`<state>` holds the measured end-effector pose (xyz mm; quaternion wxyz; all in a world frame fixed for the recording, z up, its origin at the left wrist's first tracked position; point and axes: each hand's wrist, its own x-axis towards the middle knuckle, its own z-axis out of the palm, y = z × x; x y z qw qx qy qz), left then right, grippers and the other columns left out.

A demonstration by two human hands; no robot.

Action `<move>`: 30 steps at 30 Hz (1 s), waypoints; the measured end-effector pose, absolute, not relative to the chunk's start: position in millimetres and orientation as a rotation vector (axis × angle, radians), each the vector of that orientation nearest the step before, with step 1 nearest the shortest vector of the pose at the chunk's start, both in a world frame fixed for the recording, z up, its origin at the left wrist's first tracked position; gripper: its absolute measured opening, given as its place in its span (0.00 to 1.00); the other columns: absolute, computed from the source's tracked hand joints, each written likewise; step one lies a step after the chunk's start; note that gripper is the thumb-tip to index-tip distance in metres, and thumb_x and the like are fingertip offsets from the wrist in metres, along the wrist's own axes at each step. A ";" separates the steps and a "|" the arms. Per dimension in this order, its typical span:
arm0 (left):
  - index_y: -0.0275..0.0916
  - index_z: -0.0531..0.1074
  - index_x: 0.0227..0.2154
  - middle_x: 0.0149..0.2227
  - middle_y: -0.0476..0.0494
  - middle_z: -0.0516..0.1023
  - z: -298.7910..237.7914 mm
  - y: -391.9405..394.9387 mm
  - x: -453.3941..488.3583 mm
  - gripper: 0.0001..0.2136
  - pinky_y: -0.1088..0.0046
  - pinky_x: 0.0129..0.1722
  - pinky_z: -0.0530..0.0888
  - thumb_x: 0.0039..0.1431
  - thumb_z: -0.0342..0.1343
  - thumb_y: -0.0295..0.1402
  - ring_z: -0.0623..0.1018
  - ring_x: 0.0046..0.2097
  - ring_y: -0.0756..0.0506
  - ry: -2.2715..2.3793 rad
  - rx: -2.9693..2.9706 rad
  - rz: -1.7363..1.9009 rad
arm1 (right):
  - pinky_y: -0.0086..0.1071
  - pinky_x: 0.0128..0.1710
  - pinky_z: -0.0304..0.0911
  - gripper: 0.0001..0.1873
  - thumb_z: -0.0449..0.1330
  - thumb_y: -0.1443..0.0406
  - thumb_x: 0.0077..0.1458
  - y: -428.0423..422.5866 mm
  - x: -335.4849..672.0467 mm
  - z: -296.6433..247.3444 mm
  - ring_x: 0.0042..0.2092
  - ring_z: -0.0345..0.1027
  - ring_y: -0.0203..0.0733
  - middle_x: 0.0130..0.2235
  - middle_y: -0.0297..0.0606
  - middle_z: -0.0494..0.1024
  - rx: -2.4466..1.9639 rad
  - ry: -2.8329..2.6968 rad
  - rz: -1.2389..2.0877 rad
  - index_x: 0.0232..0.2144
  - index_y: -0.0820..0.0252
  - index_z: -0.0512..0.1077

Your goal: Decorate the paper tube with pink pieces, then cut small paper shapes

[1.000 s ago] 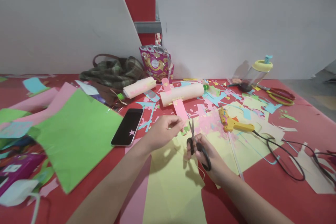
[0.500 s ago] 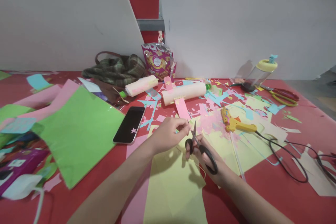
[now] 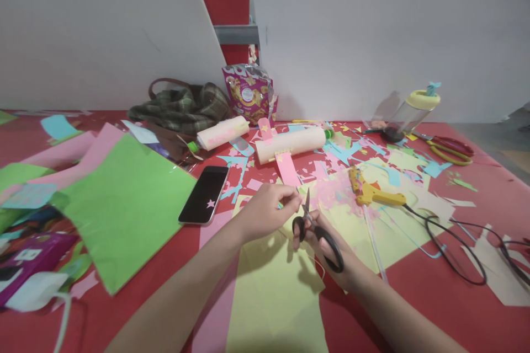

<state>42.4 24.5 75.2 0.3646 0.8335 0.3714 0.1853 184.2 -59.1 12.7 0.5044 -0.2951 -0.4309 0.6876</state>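
My right hand (image 3: 327,248) grips black-handled scissors (image 3: 330,248), with the fingers in the loops and the blades pointing up and away. Just left of the blades, my left hand (image 3: 271,207) is closed in a pinch; what lies between its fingertips is too small to make out. Both hands are above pale yellow paper (image 3: 277,298). Beyond them lies a paper-wrapped tube (image 3: 292,144) with a green cap and pink strips. A phone (image 3: 205,194) with a small pink star on its screen lies left of my left hand.
To the right are a yellow glue gun (image 3: 379,196) with a black cable, red-and-yellow-handled scissors (image 3: 451,150) and a tilted clear bottle (image 3: 409,116). Green paper (image 3: 132,209) spreads at left. A snack bag (image 3: 248,91), a second wrapped tube (image 3: 223,133) and plaid cloth (image 3: 186,107) sit by the wall.
The view has shifted very slightly. Both hands and the scissors stay almost where they were, with the scissor blades still close to my left fingertips.
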 end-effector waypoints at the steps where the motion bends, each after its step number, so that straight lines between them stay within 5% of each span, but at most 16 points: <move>1: 0.35 0.65 0.20 0.21 0.52 0.67 74.9 24.5 42.5 0.13 0.80 0.25 0.60 0.55 0.42 0.34 0.66 0.25 0.54 0.955 2.145 0.477 | 0.31 0.34 0.52 0.16 0.54 0.53 0.47 -58.8 184.0 12.9 0.33 0.58 0.37 0.33 0.36 0.62 -0.709 -1.041 1.656 0.33 0.56 0.57; 30: 0.35 0.62 0.18 0.19 0.52 0.62 77.6 28.6 38.1 0.13 0.79 0.25 0.59 0.54 0.41 0.36 0.62 0.24 0.53 0.933 2.069 0.404 | 0.30 0.31 0.55 0.14 0.54 0.55 0.49 -60.4 183.8 14.8 0.28 0.58 0.33 0.31 0.34 0.63 -0.767 -1.041 1.663 0.30 0.57 0.56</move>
